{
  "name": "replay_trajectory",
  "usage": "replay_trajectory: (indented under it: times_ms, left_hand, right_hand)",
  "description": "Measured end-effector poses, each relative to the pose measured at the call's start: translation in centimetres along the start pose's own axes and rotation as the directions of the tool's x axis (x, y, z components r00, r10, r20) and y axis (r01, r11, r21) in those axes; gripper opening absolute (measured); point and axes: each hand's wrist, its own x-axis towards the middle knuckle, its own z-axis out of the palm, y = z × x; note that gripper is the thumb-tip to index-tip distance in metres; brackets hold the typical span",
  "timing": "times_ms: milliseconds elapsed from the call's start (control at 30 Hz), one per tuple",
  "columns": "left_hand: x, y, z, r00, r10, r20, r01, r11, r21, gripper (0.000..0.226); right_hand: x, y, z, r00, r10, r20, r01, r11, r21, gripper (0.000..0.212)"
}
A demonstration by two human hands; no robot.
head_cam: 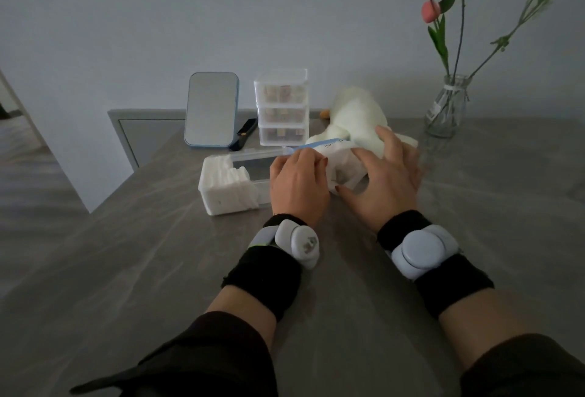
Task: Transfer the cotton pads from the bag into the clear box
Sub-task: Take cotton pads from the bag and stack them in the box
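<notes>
A white plastic bag (340, 159) with a blue top strip lies on the grey table between my hands. My left hand (297, 183) grips the bag's left end, fingers curled over its edge. My right hand (384, 181) lies spread over the bag's right part, thumb under and fingers arched on top. Left of my left hand stands the clear box (253, 164), long and open-topped. White cotton pads (226, 186) stand packed on edge in its left end. The right part of the box shows no pads.
Behind the box stand a blue-framed mirror (211, 110), a black object (243, 134) and a clear three-drawer organiser (282, 108). A pale plush toy (357, 118) lies behind the bag. A glass vase (446, 108) with flowers stands at the right. The table's left edge (126, 181) runs diagonally.
</notes>
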Motion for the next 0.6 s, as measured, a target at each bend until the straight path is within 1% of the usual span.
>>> replay_trajectory:
  times_ms: [100,200,267,467,533,600]
  left_hand:
    - [0.0,0.0,0.2,1.000,0.030,0.001,-0.030,0.999,-0.016,0.012]
    - [0.0,0.3,0.2,0.999,0.039,0.037,-0.038,0.999,-0.019,0.014]
    - [-0.2,0.6,0.1,0.998,0.042,0.048,-0.042,0.999,-0.015,0.014]
    - [-0.5,1.4,-0.3,0.997,0.027,0.070,-0.028,1.000,0.009,0.015]
    - [-0.5,1.7,-0.4,0.997,0.024,0.077,-0.024,1.000,-0.001,0.015]
    - [-0.6,1.9,-0.7,0.997,0.016,0.075,-0.015,1.000,-0.016,0.015]
  right_hand:
    - [0.1,0.1,0.1,1.000,-0.017,-0.023,0.017,1.000,-0.001,0.054]
    - [0.0,0.3,0.2,1.000,-0.019,-0.019,0.018,0.999,-0.038,0.044]
    - [0.0,0.4,0.1,1.000,-0.008,-0.015,0.007,0.998,-0.070,0.041]
    - [-0.2,0.1,-0.1,0.991,0.080,0.107,-0.062,0.985,-0.158,0.046]
    - [-0.2,0.0,-0.1,0.989,0.097,0.112,-0.081,0.987,-0.138,0.044]
    - [-0.1,0.1,0.0,0.992,0.095,0.085,-0.087,0.992,-0.092,0.041]
